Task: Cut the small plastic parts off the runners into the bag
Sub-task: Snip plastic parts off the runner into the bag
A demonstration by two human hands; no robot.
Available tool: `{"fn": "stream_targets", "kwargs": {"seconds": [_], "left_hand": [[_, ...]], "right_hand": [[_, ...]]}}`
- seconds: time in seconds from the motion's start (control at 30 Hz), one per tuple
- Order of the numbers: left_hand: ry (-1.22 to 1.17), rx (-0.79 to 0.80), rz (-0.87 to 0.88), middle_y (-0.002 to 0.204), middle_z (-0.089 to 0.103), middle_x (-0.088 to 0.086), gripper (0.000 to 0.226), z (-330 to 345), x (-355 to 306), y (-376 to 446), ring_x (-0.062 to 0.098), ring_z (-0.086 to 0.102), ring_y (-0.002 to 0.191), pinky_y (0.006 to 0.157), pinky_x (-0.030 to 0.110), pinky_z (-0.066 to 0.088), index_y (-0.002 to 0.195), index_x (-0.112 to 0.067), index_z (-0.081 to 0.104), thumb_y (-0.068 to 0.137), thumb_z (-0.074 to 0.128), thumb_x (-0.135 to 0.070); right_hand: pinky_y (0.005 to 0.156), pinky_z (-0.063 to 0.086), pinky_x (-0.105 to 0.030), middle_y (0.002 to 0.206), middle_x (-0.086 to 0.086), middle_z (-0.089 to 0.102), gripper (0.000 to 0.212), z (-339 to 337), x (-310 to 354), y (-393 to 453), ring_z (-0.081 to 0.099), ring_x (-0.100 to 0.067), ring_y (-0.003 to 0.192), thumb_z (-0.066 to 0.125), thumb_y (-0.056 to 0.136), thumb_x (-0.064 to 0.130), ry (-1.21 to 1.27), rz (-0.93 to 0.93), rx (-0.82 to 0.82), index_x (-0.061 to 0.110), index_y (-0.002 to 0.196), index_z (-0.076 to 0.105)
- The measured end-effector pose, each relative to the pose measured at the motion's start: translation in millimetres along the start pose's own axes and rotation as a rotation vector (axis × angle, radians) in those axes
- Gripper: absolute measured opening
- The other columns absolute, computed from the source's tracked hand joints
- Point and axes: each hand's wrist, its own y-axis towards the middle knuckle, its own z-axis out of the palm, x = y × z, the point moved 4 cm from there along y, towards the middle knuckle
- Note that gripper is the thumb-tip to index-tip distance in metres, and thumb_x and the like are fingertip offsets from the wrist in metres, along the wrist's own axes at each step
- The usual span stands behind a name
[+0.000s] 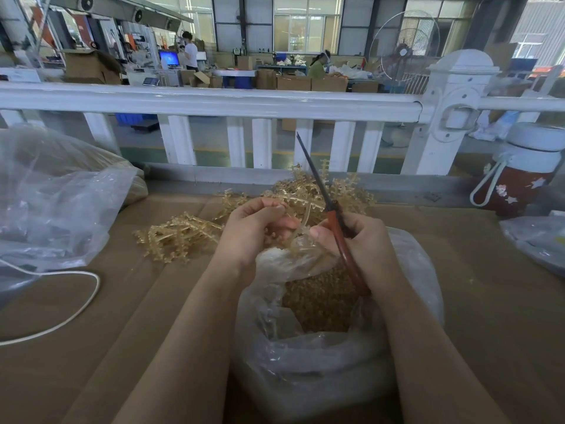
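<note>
A clear plastic bag (308, 359) stands open at the table's near edge, part filled with small amber plastic parts (321, 301). Over its mouth my left hand (253, 228) pinches an amber runner (305, 218). My right hand (363, 240) grips red-handled scissors (336, 231) whose closed dark blades point up and away. Heaps of amber runners lie behind the hands (312, 191) and to the left (174, 237).
The cardboard-covered table (153, 301) carries a large crumpled plastic bag (55, 203) at the left, a white cord (76, 301), a red and white bottle (519, 175) at the right and another bag (538, 240). A white railing (214, 102) runs behind.
</note>
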Motion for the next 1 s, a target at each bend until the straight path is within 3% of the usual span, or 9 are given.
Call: {"fn": "stream_targets", "kwargs": {"seconds": [0.2, 0.33, 0.4, 0.5, 0.6, 0.7, 0.87, 0.93, 1.0], "left_hand": [[-0.098, 0.089, -0.11, 0.081, 0.074, 0.011, 0.013, 12, 6, -2, 0.015, 0.064, 0.061, 0.066, 0.03, 0.053, 0.093, -0.008, 0.067, 0.096, 0.06, -0.018], [-0.071, 0.188, -0.174, 0.092, 0.074, 0.001, 0.059, 9, 8, -1, 0.015, 0.068, 0.081, 0.086, 0.037, 0.051, 0.1, -0.014, 0.068, 0.081, 0.054, -0.068], [-0.006, 0.273, -0.154, 0.096, 0.075, -0.003, 0.079, 6, 6, -4, 0.014, 0.071, 0.091, 0.085, 0.033, 0.053, 0.108, -0.016, 0.067, 0.063, 0.063, -0.081], [0.118, 0.36, -0.131, 0.105, 0.075, -0.004, 0.084, 8, 7, -6, 0.017, 0.069, 0.102, 0.092, 0.029, 0.053, 0.113, -0.02, 0.066, 0.044, 0.089, -0.062], [0.223, 0.338, -0.096, 0.093, 0.072, 0.001, 0.043, 14, 8, -8, 0.017, 0.064, 0.088, 0.09, 0.036, 0.047, 0.098, -0.017, 0.07, 0.064, 0.092, -0.03], [0.326, 0.269, -0.036, 0.08, 0.07, -0.001, 0.016, 17, 11, -6, 0.009, 0.061, 0.073, 0.078, 0.027, 0.049, 0.088, -0.015, 0.075, 0.077, 0.081, -0.025], [0.198, 0.257, -0.042, 0.072, 0.069, 0.001, 0.029, 14, 8, -6, 0.008, 0.058, 0.059, 0.064, 0.019, 0.051, 0.094, -0.004, 0.077, 0.077, 0.076, -0.027], [0.067, 0.287, -0.088, 0.071, 0.069, 0.001, 0.038, 14, 7, -6, 0.008, 0.058, 0.058, 0.062, 0.019, 0.052, 0.097, 0.002, 0.074, 0.074, 0.075, -0.028], [-0.058, 0.315, -0.137, 0.071, 0.067, 0.0, 0.032, 15, 7, -5, 0.007, 0.058, 0.058, 0.061, 0.019, 0.053, 0.096, -0.002, 0.076, 0.075, 0.073, -0.026]], "right_hand": [[0.055, 0.049, -0.014, 0.065, 0.002, 0.073, 0.012, 6, 0, 0, 0.064, -0.002, 0.056, 0.081, 0.084, 0.021, 0.048, 0.081, 0.052, 0.017, 0.075, 0.075], [0.069, 0.056, -0.036, 0.062, -0.003, 0.069, 0.021, -2, -2, 1, 0.064, -0.014, 0.058, 0.076, 0.09, 0.019, 0.187, 0.106, -0.028, 0.01, 0.07, 0.073], [0.059, 0.052, -0.025, 0.062, -0.002, 0.067, 0.026, -6, -2, 0, 0.061, -0.01, 0.055, 0.075, 0.091, 0.021, 0.275, 0.087, -0.048, 0.016, 0.065, 0.072], [0.048, 0.044, -0.012, 0.061, -0.001, 0.066, 0.026, -8, -2, 0, 0.058, -0.005, 0.049, 0.073, 0.092, 0.021, 0.339, 0.077, -0.071, 0.017, 0.066, 0.071], [0.047, 0.044, -0.014, 0.059, 0.001, 0.065, 0.031, -7, -4, 1, 0.057, -0.006, 0.048, 0.073, 0.092, 0.022, 0.309, 0.093, -0.087, 0.021, 0.062, 0.072], [0.05, 0.045, -0.016, 0.059, 0.002, 0.065, 0.032, -7, -5, 1, 0.058, -0.005, 0.049, 0.073, 0.092, 0.025, 0.27, 0.092, -0.097, 0.021, 0.061, 0.07], [0.058, 0.042, -0.025, 0.06, 0.002, 0.066, 0.019, -5, -3, 0, 0.058, -0.006, 0.051, 0.076, 0.09, 0.026, 0.28, 0.084, -0.1, 0.014, 0.075, 0.071], [0.057, 0.044, -0.024, 0.06, 0.003, 0.066, 0.022, -4, -1, 0, 0.059, -0.007, 0.053, 0.078, 0.085, 0.031, 0.246, 0.064, -0.102, 0.012, 0.078, 0.072], [0.062, 0.052, -0.035, 0.066, -0.001, 0.07, 0.031, -2, -1, 0, 0.065, -0.015, 0.061, 0.08, 0.08, 0.041, 0.182, 0.043, -0.103, 0.01, 0.084, 0.077]]}}
